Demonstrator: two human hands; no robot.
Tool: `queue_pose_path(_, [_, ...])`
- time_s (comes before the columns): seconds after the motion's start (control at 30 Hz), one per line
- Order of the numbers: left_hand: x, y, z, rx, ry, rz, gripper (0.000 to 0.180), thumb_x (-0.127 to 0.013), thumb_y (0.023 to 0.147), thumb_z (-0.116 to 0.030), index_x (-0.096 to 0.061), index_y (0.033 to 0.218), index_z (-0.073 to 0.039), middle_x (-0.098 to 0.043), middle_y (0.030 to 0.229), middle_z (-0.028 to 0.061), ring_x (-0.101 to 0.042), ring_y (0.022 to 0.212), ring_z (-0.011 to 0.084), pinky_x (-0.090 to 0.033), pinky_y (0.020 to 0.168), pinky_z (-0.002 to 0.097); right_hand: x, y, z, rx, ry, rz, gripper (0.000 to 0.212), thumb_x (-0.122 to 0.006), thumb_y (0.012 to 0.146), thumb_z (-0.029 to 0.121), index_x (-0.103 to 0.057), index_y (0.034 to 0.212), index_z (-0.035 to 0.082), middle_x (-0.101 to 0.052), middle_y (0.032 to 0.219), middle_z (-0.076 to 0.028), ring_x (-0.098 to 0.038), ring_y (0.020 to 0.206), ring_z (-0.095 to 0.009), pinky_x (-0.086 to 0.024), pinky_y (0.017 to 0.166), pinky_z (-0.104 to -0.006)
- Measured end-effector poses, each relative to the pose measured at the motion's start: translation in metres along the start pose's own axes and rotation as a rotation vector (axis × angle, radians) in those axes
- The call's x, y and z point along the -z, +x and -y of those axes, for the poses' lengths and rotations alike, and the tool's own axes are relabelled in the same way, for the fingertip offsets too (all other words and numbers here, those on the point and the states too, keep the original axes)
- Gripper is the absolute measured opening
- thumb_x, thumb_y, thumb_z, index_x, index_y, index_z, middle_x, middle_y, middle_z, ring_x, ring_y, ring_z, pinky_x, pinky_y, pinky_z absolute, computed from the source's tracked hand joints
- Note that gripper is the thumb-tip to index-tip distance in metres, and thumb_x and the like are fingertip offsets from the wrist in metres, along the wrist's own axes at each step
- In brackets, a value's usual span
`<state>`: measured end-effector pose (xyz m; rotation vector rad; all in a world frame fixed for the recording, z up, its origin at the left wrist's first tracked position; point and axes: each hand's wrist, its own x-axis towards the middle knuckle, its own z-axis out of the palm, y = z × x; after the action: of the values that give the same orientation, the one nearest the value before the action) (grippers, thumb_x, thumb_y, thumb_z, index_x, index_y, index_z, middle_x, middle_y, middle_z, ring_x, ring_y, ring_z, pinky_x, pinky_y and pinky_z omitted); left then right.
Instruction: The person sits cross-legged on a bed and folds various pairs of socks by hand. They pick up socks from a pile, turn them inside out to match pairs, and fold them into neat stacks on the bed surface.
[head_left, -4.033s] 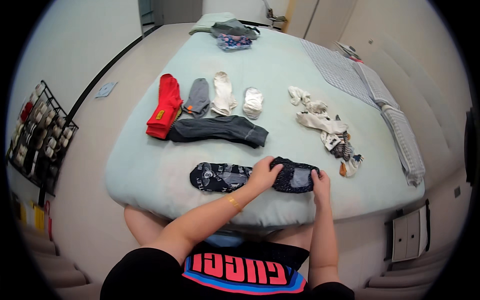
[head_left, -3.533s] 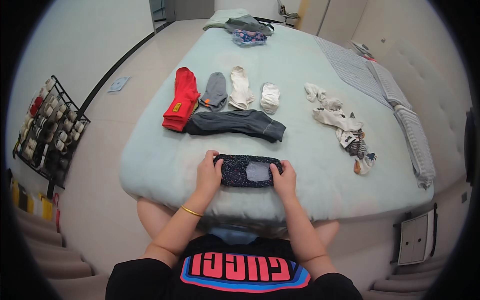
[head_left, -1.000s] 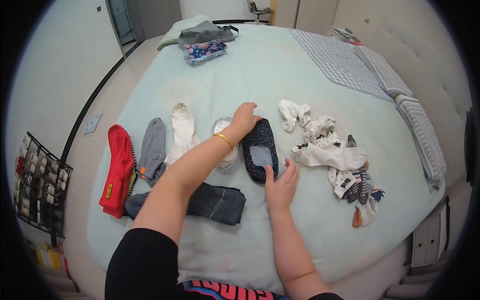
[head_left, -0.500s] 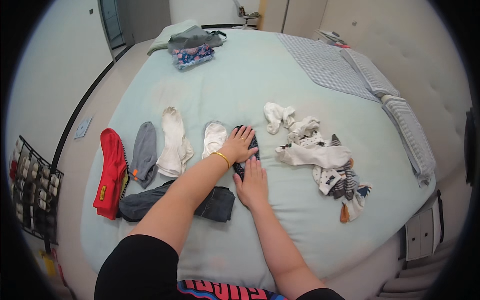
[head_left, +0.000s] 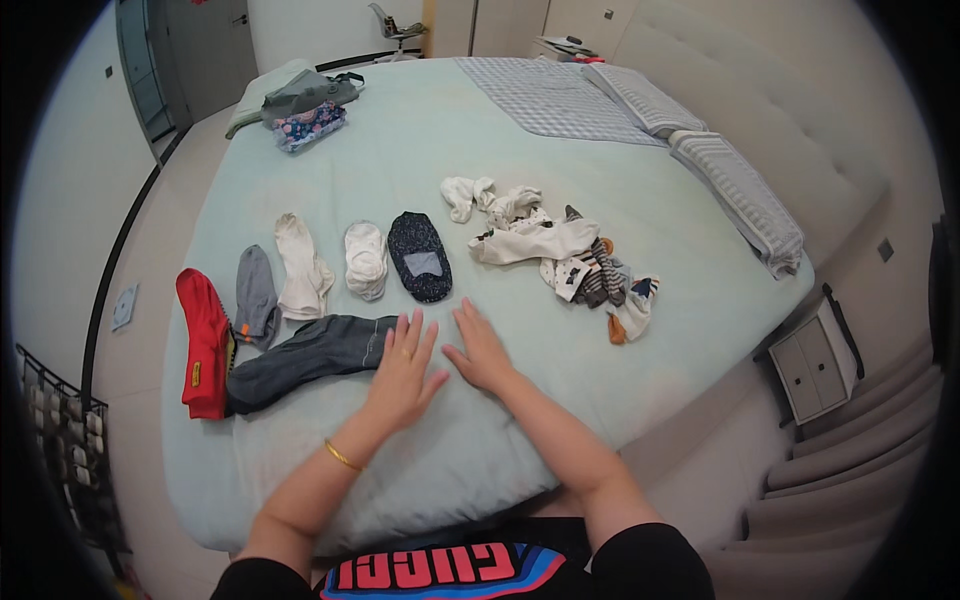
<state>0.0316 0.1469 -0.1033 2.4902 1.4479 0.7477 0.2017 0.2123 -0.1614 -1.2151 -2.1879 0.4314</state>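
Observation:
My left hand (head_left: 403, 375) is open with fingers spread, over the right end of a long dark grey sock (head_left: 310, 362) lying crosswise. My right hand (head_left: 480, 350) is open too, palm down by the bed, holding nothing. Just beyond my hands lies a flat black speckled low-cut sock (head_left: 420, 257). To its left, in a row, are white low-cut socks (head_left: 365, 262), long white socks (head_left: 298, 265), grey socks (head_left: 256, 295) with an orange tag, and red socks (head_left: 203, 345). A loose heap of mixed socks (head_left: 545, 243) lies to the right.
The socks rest on a bed with a pale green sheet (head_left: 400, 170). A grey bag (head_left: 310, 92) and a floral pouch (head_left: 308, 126) sit at the far left. Pillows (head_left: 735, 195) line the right side. A shoe rack (head_left: 65, 440) stands at lower left, a nightstand (head_left: 815, 365) at right.
Both hands have come off the black speckled sock and drawn back toward me. The sock now lies uncovered. My view has shifted, so the bed's things appear further left.

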Motion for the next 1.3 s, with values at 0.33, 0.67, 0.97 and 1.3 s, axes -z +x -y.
queue_pose_path(0.33, [-0.045, -0.05, -0.026, -0.018, 0.013, 0.003, 0.055, -0.051, 0.083, -0.035, -0.04, 0.124, 0.0, -0.032, 0.134, 0.0214, -0.03, 0.125, 0.0353, -0.024, 0.101, 0.0476, 0.06, 0.047, -0.077, -0.109, -0.512, -0.114, 0.031, -0.06, 0.074, 0.015, -0.053, 0.1, -0.001, -0.041, 0.123, -0.021, -0.04, 0.114, -0.033, -0.032, 0.095, -0.0421])
queue_pose_path(0.67, [-0.045, -0.05, -0.024, -0.021, -0.019, -0.056, 0.05, -0.05, 0.084, -0.031, -0.043, 0.123, -0.002, -0.038, 0.131, 0.0185, -0.034, 0.122, 0.0329, -0.025, 0.1, 0.0472, 0.021, 0.108, -0.096, -0.146, -0.587, -0.215, 0.027, -0.063, 0.071, 0.016, -0.052, 0.095, 0.007, -0.053, 0.101, -0.014, -0.054, 0.092, -0.032, -0.044, 0.076, -0.0425])
queue_pose_path(0.97, [-0.048, -0.055, -0.021, -0.021, -0.055, -0.11, 0.056, -0.051, 0.083, -0.034, -0.039, 0.124, 0.001, -0.036, 0.131, 0.0205, -0.032, 0.123, 0.0325, -0.025, 0.101, 0.0442, 0.066, 0.05, -0.037, -0.292, 0.152, -0.518, 0.017, -0.051, 0.079, 0.001, -0.05, 0.095, 0.006, -0.061, 0.079, -0.009, -0.061, 0.075, -0.023, -0.047, 0.062, -0.0357])
queue_pose_path(1.3, [-0.003, -0.06, -0.055, 0.237, -0.995, -0.434, 0.052, -0.066, 0.077, -0.019, -0.04, 0.117, 0.001, -0.047, 0.114, 0.0149, -0.05, 0.103, 0.0233, -0.04, 0.088, 0.0303, 0.135, -0.048, 0.116, -0.425, 1.532, -0.15, 0.035, -0.049, 0.083, 0.002, -0.043, 0.117, 0.005, -0.056, 0.108, -0.007, -0.056, 0.098, -0.02, -0.047, 0.084, -0.0374])
